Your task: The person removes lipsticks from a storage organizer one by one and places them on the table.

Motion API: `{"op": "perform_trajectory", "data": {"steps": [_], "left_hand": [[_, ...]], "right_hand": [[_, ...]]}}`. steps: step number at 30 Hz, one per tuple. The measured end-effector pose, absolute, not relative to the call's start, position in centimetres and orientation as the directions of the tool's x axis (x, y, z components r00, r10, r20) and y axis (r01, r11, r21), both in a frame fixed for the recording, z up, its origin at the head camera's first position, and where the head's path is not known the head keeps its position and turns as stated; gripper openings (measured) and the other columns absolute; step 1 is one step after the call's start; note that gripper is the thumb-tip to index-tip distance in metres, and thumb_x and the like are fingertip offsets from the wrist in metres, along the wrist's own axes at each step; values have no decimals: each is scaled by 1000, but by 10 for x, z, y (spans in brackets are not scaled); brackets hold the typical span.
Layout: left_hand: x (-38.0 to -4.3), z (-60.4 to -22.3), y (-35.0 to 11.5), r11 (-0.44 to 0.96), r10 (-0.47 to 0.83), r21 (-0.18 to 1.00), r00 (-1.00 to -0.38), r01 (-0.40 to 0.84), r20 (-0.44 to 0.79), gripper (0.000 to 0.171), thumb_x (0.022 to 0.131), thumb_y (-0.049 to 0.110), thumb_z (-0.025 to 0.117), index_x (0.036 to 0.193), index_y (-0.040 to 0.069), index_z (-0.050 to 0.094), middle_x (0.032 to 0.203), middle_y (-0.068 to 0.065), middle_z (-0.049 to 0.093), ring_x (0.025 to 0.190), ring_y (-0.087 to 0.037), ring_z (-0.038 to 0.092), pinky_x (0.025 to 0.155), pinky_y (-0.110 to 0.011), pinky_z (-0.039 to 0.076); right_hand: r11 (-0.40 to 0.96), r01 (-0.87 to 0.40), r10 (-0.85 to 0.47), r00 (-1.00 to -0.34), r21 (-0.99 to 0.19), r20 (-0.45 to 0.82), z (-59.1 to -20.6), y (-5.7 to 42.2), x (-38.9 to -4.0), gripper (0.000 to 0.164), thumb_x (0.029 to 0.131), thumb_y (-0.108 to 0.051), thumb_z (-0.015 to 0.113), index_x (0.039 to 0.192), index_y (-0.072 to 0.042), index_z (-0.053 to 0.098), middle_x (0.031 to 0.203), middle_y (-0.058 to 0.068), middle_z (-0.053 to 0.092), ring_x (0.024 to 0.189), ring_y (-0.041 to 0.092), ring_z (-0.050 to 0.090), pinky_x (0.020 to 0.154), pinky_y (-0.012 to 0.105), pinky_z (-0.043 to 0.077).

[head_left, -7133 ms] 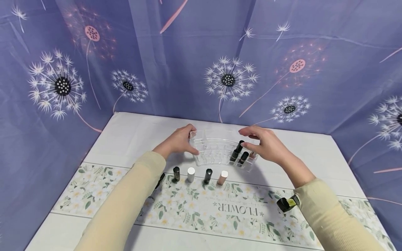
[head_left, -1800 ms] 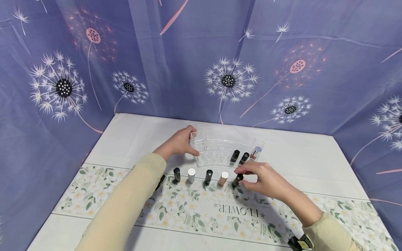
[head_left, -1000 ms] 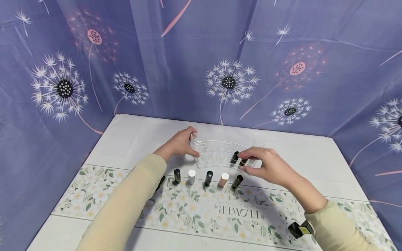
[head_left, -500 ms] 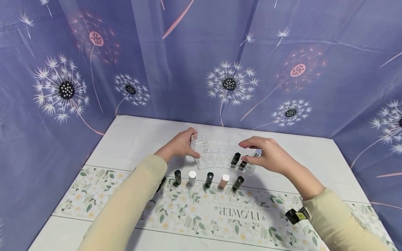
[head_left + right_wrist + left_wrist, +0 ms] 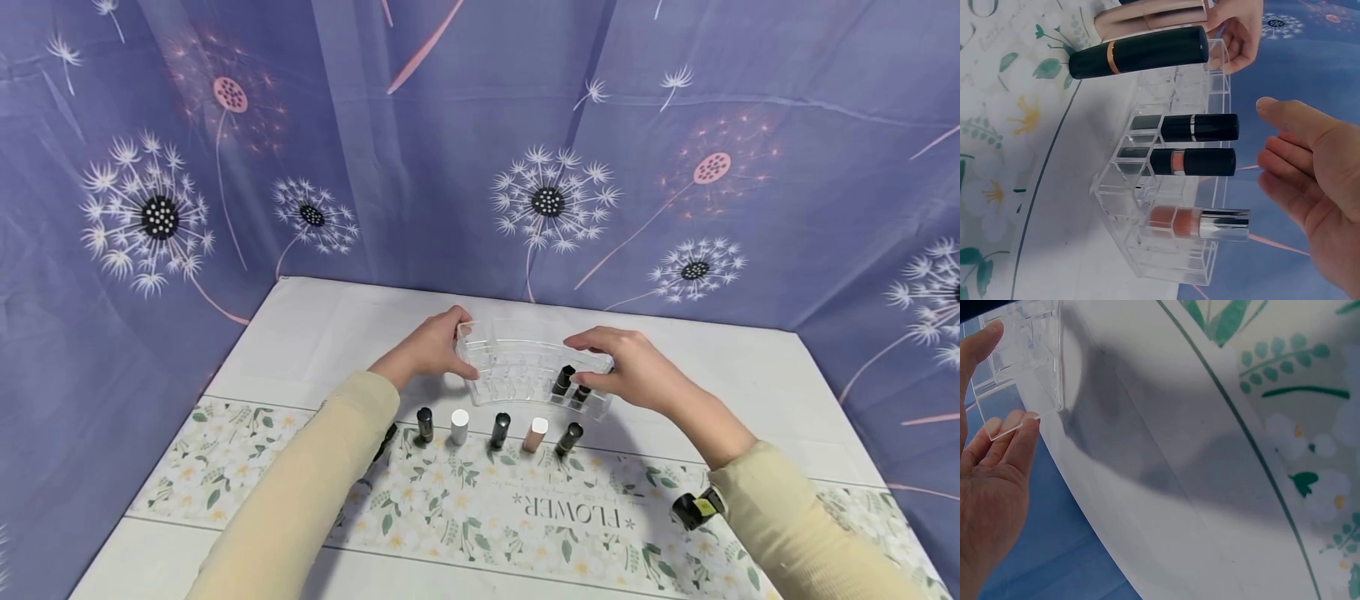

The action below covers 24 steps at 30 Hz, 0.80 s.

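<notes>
My left hand grips the left end of a clear lipstick organizer, thumb in front, fingers behind its wall. My right hand hovers over the organizer's right end. In the right wrist view its fingers are loosely bent, apart from the caps, with nothing held. Two black-capped lipsticks stand side by side in the slots, and a silver-capped pink tube stands at the end. Before the organizer, a black lipstick with a gold band ends a row on the table.
Leftward in that row stand a pink tube, a black lipstick, a white-capped tube and a dark lipstick. A floral strip crosses the white table. Blue dandelion-print cloth hangs behind and at both sides.
My right hand had a black lipstick at the organizer, then set it upright at the row's right end. It let go and returned over the organizer's right end. My left hand kept its grip.
</notes>
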State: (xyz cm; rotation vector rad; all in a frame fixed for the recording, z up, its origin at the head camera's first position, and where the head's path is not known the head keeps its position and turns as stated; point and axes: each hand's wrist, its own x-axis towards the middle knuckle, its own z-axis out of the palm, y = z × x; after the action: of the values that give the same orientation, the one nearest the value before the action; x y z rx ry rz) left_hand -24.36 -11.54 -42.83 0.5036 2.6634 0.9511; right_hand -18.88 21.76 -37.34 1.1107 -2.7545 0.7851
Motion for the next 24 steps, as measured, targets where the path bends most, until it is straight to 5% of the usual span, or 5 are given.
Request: {"op": "perform_trajectory", "data": {"steps": [24], "left_hand": [[-240,-422,-114,731,404,647,-902,218,-152,86,78,27,98,145,6,48,116,-17,61,97,-25,52,85,-39,46]], "right_hand": [[628,-652,-652,-739,-426,171,-396,215,-197,39,90,-3,83,127,4,73,122,16,76,108,34,74,93,50,61]]}}
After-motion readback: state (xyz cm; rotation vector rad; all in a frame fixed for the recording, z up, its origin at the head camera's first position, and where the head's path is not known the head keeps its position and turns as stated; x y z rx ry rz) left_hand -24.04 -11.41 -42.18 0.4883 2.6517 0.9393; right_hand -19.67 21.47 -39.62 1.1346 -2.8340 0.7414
